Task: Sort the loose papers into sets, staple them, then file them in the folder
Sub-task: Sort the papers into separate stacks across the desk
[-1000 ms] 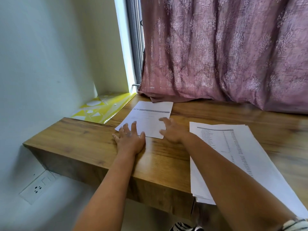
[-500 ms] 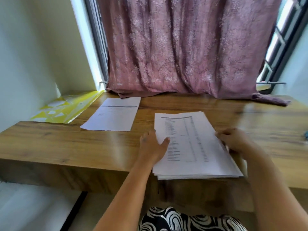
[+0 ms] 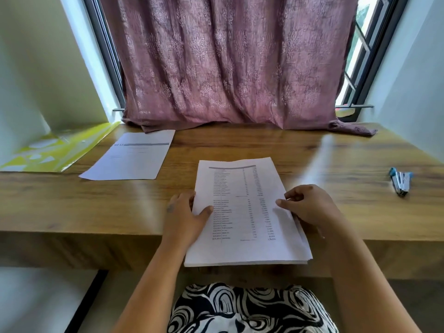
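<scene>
While you hold the stack (image 3: pixel 247 212) by its two long sides, take one sheet only. Your left hand (image 3: pixel 186 218) grips the left edge, thumb lying on the top page and fingers tucked below; your right hand (image 3: pixel 308 207) pinches the right edge, its fingers curled onto the paper. The near end of the stack juts out past the front edge of the desk (image 3: pixel 84 207) and hangs over your lap, so I judge it could slide off if both grips slacken together: keep the left thumb pressing down while the right peels the top page. Read the heading before you lift, since the tables look alike from here and the print is too small to tell sets apart. Bare wood lies on both sides of the stack, which looks like room for a second pile. Farther left, one sheet (image 3: pixel 131 156) lies flat, well apart from the stack; matching pages belong there. The stapler (image 3: pixel 400 180) rests far to your right, clear of your hands. At the far left corner the folder (image 3: pixel 57 150) lies just beside the sheet, partly over the desk edge, and the curtain (image 3: pixel 230 68) hem drapes onto the back of the desk, so keep piles forward of it.
</scene>
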A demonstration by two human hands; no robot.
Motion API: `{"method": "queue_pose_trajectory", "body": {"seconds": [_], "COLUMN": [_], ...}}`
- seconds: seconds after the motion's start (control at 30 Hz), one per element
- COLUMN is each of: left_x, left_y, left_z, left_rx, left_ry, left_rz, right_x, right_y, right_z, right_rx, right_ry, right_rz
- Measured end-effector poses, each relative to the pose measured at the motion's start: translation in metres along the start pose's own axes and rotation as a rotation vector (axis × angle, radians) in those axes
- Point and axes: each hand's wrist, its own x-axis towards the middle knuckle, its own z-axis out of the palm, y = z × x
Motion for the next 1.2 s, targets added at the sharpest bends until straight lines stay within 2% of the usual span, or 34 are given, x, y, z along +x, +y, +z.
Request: {"method": "queue_pose_trajectory", "body": {"seconds": [0.17, 0.57, 0.67, 0.77, 0.87, 1.0, 1.2], "left_x": [0.006, 0.003, 0.001, -0.002, -0.002, -0.004, -0.004], "left_y": [-0.002, -0.001, 0.001, 0.001, 0.001, 0.001, 0.001], "left_z": [-0.002, 0.001, 0.0, -0.001, -0.001, 0.001, 0.001], "left_rx": [-0.039, 0.033, 0.018, -0.005, -0.016, -0.043, -0.089], "left_ry": [0.006, 0.04, 0.065, 0.084, 0.067, 0.078, 0.1], "left_rz": [-0.026, 0.028, 0.035, 0.04, 0.044, 0.039, 0.023], "right_x": [-0.005, -0.004, -0.002, -0.002, 0.0, 0.001, -0.001], "right_y": [-0.003, -0.002, 0.002, 0.011, 0.019, 0.02, 0.02], "right_z": [0.008, 0.006, 0.008, 0.009, 0.005, -0.001, -0.001], "right_rx": [0.07, 0.123, 0.125, 0.315, 0.569, 0.721, 0.774], "right_ry": [0.082, 0.076, 0.131, 0.173, 0.092, -0.027, -0.016], "right_rz": [-0.001, -0.001, -0.042, -0.071, -0.04, -0.016, -0.012]}}
